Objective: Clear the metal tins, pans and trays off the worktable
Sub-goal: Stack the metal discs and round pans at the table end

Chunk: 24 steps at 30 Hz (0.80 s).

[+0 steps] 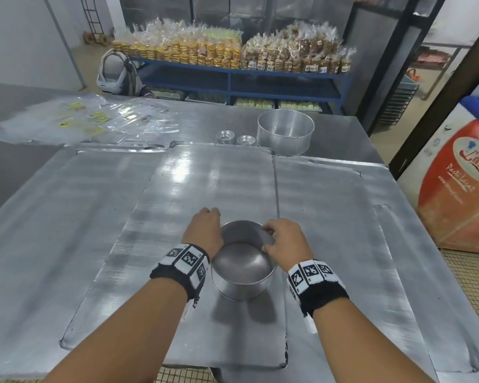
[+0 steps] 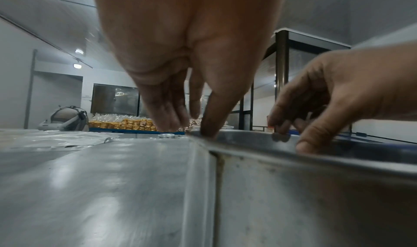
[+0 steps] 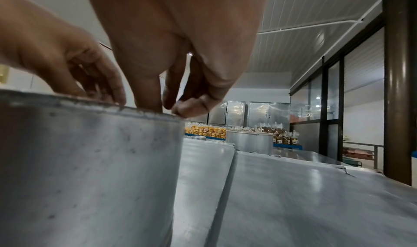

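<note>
A round metal tin point(image 1: 244, 261) is over the middle flat tray point(image 1: 210, 183), near the table's front edge; whether it rests on the tray or hangs just above it I cannot tell. My left hand point(image 1: 209, 226) pinches its left rim, thumb point(image 2: 210, 126) inside and fingers outside. My right hand point(image 1: 270, 239) pinches the right rim point(image 3: 144, 114). The tin point(image 2: 315, 188) is empty inside. At the back stand a larger round tin point(image 1: 285, 134) and two stacks of small tart tins point(image 1: 226, 136). More flat trays lie left point(image 1: 67, 203) and right point(image 1: 329, 217).
Clear plastic bags point(image 1: 80, 120) are spread over the far left of the table. Behind the table a blue rack point(image 1: 233, 78) carries packed biscuits. An orange carton point(image 1: 459, 189) stands on the floor to the right. The table's right edge drops to tiled floor.
</note>
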Each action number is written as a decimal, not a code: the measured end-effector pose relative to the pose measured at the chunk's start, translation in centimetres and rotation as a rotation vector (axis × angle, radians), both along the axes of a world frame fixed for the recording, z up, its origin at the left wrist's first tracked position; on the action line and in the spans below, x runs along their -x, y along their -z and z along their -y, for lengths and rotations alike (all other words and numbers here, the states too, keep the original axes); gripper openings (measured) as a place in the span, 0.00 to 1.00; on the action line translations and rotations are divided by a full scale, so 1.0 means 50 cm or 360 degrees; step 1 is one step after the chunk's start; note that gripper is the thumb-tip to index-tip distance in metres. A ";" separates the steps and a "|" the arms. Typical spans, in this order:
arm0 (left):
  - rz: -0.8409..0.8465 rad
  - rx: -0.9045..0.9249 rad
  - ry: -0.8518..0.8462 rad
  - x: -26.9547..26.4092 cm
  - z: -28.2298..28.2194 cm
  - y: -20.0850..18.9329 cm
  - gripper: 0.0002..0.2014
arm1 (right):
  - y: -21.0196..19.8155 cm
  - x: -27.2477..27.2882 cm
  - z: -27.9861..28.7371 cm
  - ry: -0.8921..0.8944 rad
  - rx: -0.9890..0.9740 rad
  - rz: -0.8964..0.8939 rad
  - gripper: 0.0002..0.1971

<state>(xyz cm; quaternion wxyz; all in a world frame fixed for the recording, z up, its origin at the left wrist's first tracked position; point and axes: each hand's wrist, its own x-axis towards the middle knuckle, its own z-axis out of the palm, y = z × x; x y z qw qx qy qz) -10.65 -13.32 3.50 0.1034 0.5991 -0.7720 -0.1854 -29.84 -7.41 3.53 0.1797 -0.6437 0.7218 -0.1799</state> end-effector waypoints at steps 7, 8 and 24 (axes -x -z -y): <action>0.0140 -0.0343 -0.0073 -0.008 0.019 -0.027 0.09 | 0.021 0.032 -0.002 0.0346 -0.0182 0.0375 0.09; 0.0120 -0.0334 -0.0066 -0.005 0.024 -0.027 0.08 | 0.023 0.033 0.000 0.0363 -0.0170 0.0408 0.04; -0.1373 -0.0073 -0.0468 0.229 0.117 -0.027 0.04 | -0.001 0.204 0.067 0.0852 0.0454 0.1440 0.18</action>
